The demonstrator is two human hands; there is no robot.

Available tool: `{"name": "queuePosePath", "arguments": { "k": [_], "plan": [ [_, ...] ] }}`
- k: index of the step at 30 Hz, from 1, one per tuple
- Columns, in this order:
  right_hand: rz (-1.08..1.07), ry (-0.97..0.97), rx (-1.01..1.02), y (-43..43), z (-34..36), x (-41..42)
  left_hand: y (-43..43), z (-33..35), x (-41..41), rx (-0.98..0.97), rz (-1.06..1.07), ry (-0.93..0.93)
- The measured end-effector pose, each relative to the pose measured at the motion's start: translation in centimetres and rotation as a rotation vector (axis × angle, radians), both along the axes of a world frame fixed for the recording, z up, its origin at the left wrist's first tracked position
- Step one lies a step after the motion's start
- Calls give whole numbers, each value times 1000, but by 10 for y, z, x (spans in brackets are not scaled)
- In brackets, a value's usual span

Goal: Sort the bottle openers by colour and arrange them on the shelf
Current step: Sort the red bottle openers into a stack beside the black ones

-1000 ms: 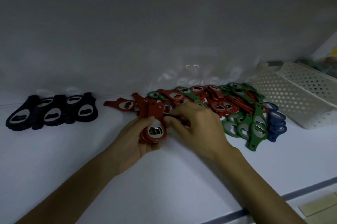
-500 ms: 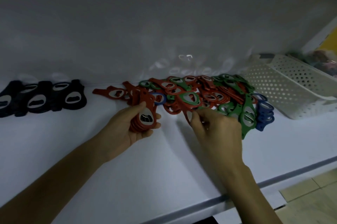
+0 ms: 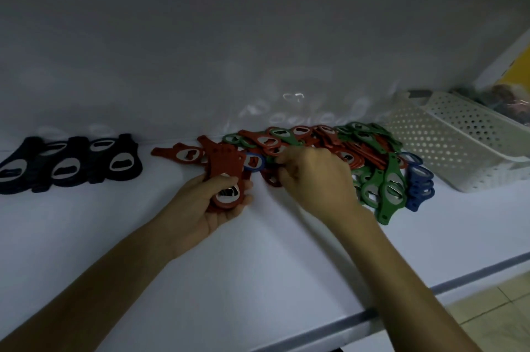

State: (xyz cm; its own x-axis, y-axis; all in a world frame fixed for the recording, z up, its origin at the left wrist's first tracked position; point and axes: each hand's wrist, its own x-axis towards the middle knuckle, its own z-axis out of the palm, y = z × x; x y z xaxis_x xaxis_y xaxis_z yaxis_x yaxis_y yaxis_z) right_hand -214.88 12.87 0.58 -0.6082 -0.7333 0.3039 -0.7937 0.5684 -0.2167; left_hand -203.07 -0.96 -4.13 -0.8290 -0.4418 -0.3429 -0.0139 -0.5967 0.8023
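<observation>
**On the shelf (image 3: 258, 265): reds in hand**

Head view: in the left hand (image 3: 212, 208), clenched, a stack of red openers (image 3: 226, 173); right hand (image 3: 315, 179) curled into the mixed pile (image 3: 338, 148), grasp hidden behind knuckles; far left, black openers (image 3: 71, 162) in a row; right of the pile, a perforated basket (image 3: 459, 145).
</observation>
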Motion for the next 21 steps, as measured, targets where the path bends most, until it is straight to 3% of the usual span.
{"name": "queuePosePath", "arguments": {
  "k": [3, 9, 11, 14, 16, 19, 21],
  "plan": [
    [-23, 53, 168, 1, -17, -21, -6, 2, -10, -56, 72, -82],
    [72, 192, 70, 1, -38, -30, -3, 0, 7, 149, -22, 93],
    [108, 229, 0, 1, -37, -32, 0, 4, 8, 185, -1, 98],
    [81, 230, -304, 1, -33, -28, 1, 5, 6, 172, 35, 55],
    [108, 40, -529, -2, -29, -20, 2, 5, 7, 156, 33, 51],
    [220, -643, -726, -11, -17, -2, 3, 5, 9, 162, 12, 85],
    [269, -875, -747, -13, -9, 4, 3, 6, 9, 172, 11, 104]
  ]
}}
